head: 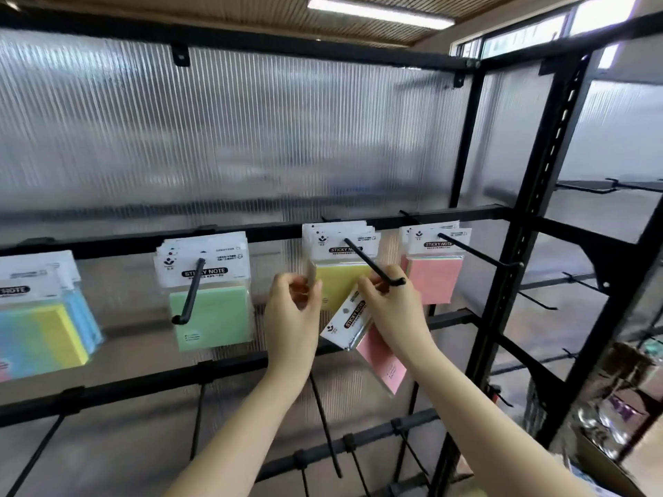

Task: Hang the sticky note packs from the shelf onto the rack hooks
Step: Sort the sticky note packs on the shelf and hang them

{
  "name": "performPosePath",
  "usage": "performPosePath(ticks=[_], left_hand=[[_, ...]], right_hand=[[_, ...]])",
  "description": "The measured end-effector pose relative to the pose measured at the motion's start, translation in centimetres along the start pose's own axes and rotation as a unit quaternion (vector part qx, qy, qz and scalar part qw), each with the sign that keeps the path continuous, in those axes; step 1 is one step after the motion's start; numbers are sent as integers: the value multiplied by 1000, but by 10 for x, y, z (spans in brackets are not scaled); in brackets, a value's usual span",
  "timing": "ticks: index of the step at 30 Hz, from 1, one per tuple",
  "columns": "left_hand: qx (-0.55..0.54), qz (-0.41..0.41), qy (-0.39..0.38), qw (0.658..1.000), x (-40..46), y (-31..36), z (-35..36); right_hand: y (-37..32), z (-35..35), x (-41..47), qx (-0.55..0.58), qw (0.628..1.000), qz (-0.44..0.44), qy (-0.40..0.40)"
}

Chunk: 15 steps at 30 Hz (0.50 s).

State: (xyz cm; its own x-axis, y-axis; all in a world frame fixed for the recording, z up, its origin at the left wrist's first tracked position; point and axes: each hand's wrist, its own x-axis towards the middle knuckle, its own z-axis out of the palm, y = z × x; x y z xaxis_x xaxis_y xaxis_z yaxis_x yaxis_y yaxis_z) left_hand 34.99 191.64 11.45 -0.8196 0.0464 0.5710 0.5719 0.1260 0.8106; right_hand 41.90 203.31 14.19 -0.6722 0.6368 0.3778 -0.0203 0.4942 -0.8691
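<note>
Head view shows us four hooks already loaded. Our right hand pinches a pink pack, tilted, at six o'clock of the yellow packs' hook, not yet threaded. Left hand pinches another pack edge-on.
</note>
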Motion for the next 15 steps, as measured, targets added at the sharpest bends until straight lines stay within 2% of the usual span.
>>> performPosePath(ticks=[3, 6, 9, 12, 15], left_hand=[[-21, -1, -10, 1000, -10, -7, -4], [-51, 18, -46, 997, -24, -6, -10], [-108, 2, -99, 989, -44, 7, -12], [-150, -2, -156, 976, -62, 28, -9], [-172, 21, -267, 948, -73, 51, -2]], right_hand=[[0, -5, -12, 15, 999, -21, -24], [0, -17, -27, 61, 997, -47, -4], [1, -33, -43, 121, 988, -77, 64], [4, -49, -57, 146, 969, -105, 171], [7, -67, -62, 145, 950, -113, 253]])
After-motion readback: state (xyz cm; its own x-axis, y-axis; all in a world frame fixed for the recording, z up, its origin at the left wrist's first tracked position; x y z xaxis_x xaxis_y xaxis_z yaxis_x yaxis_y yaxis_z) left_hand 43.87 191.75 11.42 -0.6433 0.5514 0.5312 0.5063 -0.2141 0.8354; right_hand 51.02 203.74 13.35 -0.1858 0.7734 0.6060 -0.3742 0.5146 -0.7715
